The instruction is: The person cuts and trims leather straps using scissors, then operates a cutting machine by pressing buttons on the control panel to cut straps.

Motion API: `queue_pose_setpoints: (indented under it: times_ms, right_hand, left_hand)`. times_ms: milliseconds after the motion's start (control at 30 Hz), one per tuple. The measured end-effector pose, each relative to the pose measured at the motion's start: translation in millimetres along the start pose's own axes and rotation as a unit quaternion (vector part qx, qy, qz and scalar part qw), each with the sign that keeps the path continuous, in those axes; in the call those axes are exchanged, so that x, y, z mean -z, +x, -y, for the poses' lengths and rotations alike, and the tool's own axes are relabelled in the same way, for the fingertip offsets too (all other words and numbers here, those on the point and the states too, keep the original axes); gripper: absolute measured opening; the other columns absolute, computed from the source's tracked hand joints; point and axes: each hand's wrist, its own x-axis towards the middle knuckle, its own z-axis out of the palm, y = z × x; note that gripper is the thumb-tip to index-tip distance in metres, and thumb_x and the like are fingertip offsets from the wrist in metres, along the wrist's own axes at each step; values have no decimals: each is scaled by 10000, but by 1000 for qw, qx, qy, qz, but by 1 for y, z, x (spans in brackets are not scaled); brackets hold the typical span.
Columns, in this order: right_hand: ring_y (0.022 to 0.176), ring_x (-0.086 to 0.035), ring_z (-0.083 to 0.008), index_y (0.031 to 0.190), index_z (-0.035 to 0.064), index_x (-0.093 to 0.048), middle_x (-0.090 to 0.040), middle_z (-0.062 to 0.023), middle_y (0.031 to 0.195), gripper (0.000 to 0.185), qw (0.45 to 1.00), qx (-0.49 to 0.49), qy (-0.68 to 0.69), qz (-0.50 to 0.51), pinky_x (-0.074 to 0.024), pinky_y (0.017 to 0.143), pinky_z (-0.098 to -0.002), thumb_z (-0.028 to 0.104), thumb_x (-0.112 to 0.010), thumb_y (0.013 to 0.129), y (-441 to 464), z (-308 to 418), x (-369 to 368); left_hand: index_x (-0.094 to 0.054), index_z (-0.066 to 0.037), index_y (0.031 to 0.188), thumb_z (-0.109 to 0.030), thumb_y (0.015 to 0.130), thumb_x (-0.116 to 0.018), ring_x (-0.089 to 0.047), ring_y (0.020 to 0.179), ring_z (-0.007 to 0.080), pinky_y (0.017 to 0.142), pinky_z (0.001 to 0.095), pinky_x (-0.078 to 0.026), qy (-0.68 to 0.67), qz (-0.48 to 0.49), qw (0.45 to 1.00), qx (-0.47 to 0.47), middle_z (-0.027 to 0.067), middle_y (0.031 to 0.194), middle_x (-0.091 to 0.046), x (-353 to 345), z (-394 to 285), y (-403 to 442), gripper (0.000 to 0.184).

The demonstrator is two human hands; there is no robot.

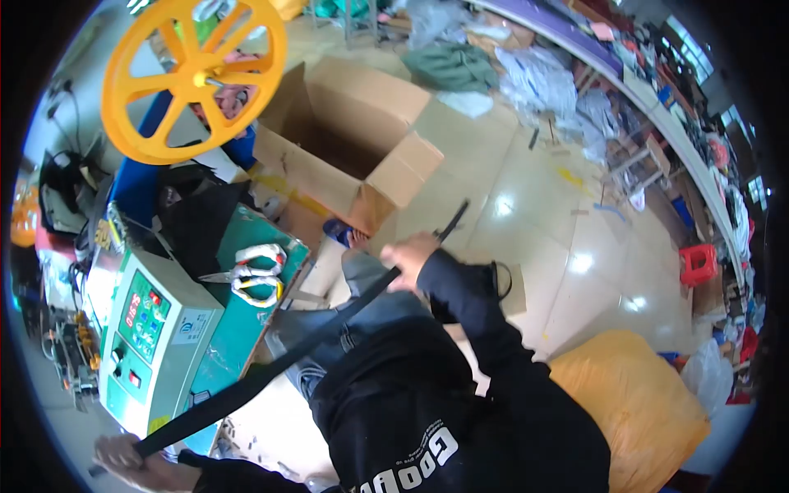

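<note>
A long black strap (271, 371) is stretched slantwise across my lap, from the lower left up to the middle. My left hand (131, 463) is closed round its lower end, with a short tip sticking out past the fingers. Near the upper end my right hand (409, 259) grips the strap, and its free end reaches beyond the fist. Scissors with wrapped handles (256, 275) lie on the green tabletop (234, 329) to the left of the strap. Beside them stands a control box with a red digital display (156, 329).
A yellow spoked wheel (197, 78) rises at the upper left. Behind the table sits an open cardboard box (345, 123) on the floor. At the lower right is a large orange bag (629, 403). A red stool (698, 264) stands at the far right.
</note>
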Motion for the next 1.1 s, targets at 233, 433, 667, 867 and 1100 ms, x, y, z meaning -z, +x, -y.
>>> queue_pose_setpoints:
  times_ms: [233,433,667,867,1100]
  right_hand:
    - [957,-586,-306,1256,-2,-440,-591,-171,1110,692,795,366,484,2,-450,839,-377,351,-739,741,-5,162,62]
    - [840,-582,-267,1153,5,-490,-570,-146,1035,437,806,375,449,-89,-461,741,-315,151,-652,774,-14,219,82]
    - [725,-575,-228,1050,17,-543,-617,-116,904,266,822,311,477,4,-458,686,-316,168,-578,834,-5,224,76]
    - [563,-411,-66,1001,20,-492,-487,-10,715,412,864,213,456,1,-333,523,-196,408,-544,873,12,194,99]
    - [500,-395,-71,923,16,-532,-467,5,595,256,850,149,502,53,-333,496,-202,262,-565,862,56,186,127]
  left_hand:
    - [-443,-145,893,-323,987,-431,-148,415,1,343,195,-127,180,-166,969,-29,-78,582,-263,-70,135,5,202]
    - [-461,-155,841,-281,973,-465,-147,387,0,321,183,-119,45,-257,965,-4,-93,555,-291,-84,146,8,183]
    - [-427,-122,807,-170,930,-484,-261,477,66,411,223,-235,27,-214,972,97,-37,591,-305,-77,155,-9,144]
    - [-497,-37,1002,-156,951,-485,-512,673,141,622,291,-463,266,-75,961,-2,64,762,-512,-41,181,-5,130]
    - [-561,8,943,-144,956,-486,-580,650,130,599,247,-477,249,-89,953,146,90,779,-606,-8,179,8,170]
